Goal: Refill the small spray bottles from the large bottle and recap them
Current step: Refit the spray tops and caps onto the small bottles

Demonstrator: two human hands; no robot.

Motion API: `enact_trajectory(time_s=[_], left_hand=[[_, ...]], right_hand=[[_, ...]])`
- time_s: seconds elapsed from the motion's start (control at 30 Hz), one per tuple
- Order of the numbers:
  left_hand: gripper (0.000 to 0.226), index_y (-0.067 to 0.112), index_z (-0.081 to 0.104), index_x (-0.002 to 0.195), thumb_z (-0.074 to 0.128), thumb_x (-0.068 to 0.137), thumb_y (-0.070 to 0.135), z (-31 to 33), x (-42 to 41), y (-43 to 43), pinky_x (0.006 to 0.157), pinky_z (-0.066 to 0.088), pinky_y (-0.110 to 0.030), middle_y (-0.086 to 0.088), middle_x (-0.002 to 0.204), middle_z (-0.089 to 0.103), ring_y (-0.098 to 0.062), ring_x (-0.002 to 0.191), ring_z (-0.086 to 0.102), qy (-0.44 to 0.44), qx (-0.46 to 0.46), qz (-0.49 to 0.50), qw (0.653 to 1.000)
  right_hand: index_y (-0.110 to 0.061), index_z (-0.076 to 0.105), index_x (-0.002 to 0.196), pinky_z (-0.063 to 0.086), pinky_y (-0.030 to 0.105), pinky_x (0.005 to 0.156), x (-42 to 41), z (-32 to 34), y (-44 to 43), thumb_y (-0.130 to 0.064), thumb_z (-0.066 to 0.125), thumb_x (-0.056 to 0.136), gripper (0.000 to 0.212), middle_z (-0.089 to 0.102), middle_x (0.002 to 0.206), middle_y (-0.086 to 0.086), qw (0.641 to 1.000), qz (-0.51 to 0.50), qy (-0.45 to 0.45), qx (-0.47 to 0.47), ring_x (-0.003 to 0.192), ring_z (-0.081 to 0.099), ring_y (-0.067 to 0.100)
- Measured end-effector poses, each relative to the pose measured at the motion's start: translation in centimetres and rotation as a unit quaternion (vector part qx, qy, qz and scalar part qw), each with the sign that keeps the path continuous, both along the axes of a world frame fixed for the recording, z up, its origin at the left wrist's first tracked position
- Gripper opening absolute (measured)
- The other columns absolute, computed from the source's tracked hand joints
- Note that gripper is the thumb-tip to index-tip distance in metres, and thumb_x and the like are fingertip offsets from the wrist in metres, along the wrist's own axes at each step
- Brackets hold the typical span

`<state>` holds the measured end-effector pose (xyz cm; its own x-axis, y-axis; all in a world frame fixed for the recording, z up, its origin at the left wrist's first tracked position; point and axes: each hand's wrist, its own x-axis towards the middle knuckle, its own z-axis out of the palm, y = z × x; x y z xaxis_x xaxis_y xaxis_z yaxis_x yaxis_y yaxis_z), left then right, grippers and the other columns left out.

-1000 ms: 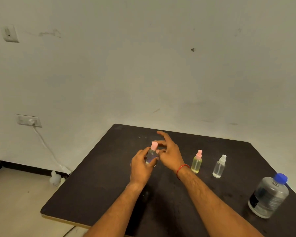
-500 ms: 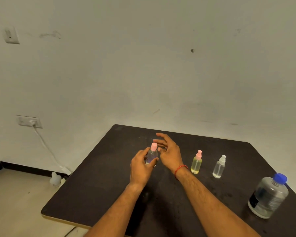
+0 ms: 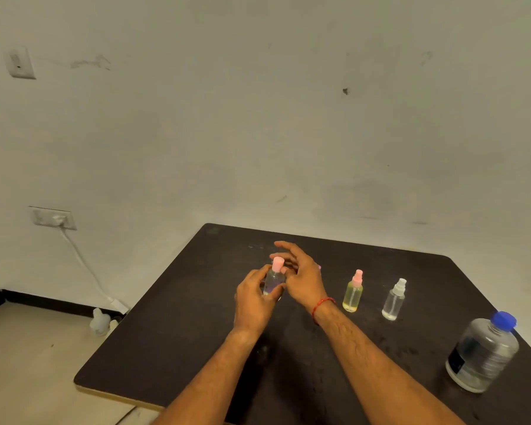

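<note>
Left hand (image 3: 253, 302) wraps the small bottle (image 3: 273, 282) at mid-surface (image 3: 178, 332), grip closed round its clear body, holding it upright. Right hand (image 3: 301, 276) hovers just beside the pink cap (image 3: 277, 264), fingers spread, grip wide and holding nothing (whether a fingertip touches the cap, I cannot tell from here). Looks like the cap step on this one: either twisting it off to fill or seating it after, and I can't say which. To the right stand a yellow bottle (image 3: 353, 294) and a clear one (image 3: 394, 302), both with their spray heads on. The big bottle (image 3: 483, 352) sits well apart at the right edge, blue lid on. Next move calls for thumb and fingers pinching that pink cap while the left hand keeps the body from turning.
</note>
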<state>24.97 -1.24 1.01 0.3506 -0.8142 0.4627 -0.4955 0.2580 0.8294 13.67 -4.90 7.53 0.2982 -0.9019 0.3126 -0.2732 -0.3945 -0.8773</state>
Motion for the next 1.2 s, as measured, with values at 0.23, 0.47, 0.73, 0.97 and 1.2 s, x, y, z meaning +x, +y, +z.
enact_trajectory(time_s=[0.23, 0.47, 0.73, 0.97, 1.2], left_hand=[[0.041, 0.029, 0.067, 0.124, 0.079, 0.085, 0.031, -0.3, 0.4, 0.2, 0.078, 0.059, -0.025, 0.014, 0.099, 0.066, -0.002, 0.092, 0.065, 0.005, 0.000, -0.006, 1.000], [0.043, 0.036, 0.063, 0.123, 0.080, 0.085, 0.024, 0.1, 1.0, 0.8, 0.082, 0.053, -0.013, 0.014, 0.102, 0.067, 0.001, 0.096, 0.065, 0.022, -0.005, -0.057, 0.998], [0.032, 0.029, 0.070, 0.118, 0.078, 0.086, 0.028, -1.2, 1.2, 0.6, 0.075, 0.057, -0.032, 0.011, 0.094, 0.067, -0.008, 0.087, 0.065, -0.021, -0.010, -0.053, 0.998], [0.022, 0.026, 0.070, 0.114, 0.069, 0.092, 0.031, -1.6, 0.2, 0.0, 0.074, 0.058, -0.036, 0.010, 0.093, 0.067, -0.011, 0.086, 0.065, -0.027, -0.015, -0.053, 0.998], [0.036, 0.034, 0.067, 0.122, 0.076, 0.088, 0.030, -2.6, 0.8, -1.2, 0.080, 0.060, -0.040, 0.012, 0.100, 0.070, -0.011, 0.090, 0.068, -0.029, 0.039, -0.034, 0.998]], right_hand=[[-0.029, 0.062, 0.112, 0.057, 0.020, 0.082, 0.4, -0.7, -0.2, 0.010, 0.059, 0.085, 0.048, 0.069, 0.107, -0.005, 0.999, -0.036, -0.017, 0.013, 0.103, 0.065, 0.008], [-0.024, 0.067, 0.118, 0.052, 0.020, 0.091, -0.1, -0.4, -0.6, 0.000, 0.059, 0.092, 0.037, 0.069, 0.116, -0.006, 0.998, 0.050, 0.037, 0.018, 0.111, 0.062, 0.006], [-0.029, 0.070, 0.104, 0.049, 0.008, 0.079, 0.3, -1.5, 0.3, 0.000, 0.065, 0.088, 0.033, 0.059, 0.105, -0.001, 0.995, -0.056, 0.071, -0.035, 0.094, 0.060, 0.008], [-0.019, 0.073, 0.102, 0.037, 0.005, 0.087, 1.1, -1.7, 1.2, -0.002, 0.065, 0.086, 0.025, 0.054, 0.091, -0.007, 0.977, -0.160, 0.104, -0.092, 0.099, 0.056, 0.014], [-0.023, 0.059, 0.130, 0.053, 0.020, 0.092, 0.4, -3.3, 0.9, -0.010, 0.072, 0.085, 0.048, 0.067, 0.117, 0.000, 0.994, -0.104, 0.022, 0.039, 0.103, 0.064, 0.010]])
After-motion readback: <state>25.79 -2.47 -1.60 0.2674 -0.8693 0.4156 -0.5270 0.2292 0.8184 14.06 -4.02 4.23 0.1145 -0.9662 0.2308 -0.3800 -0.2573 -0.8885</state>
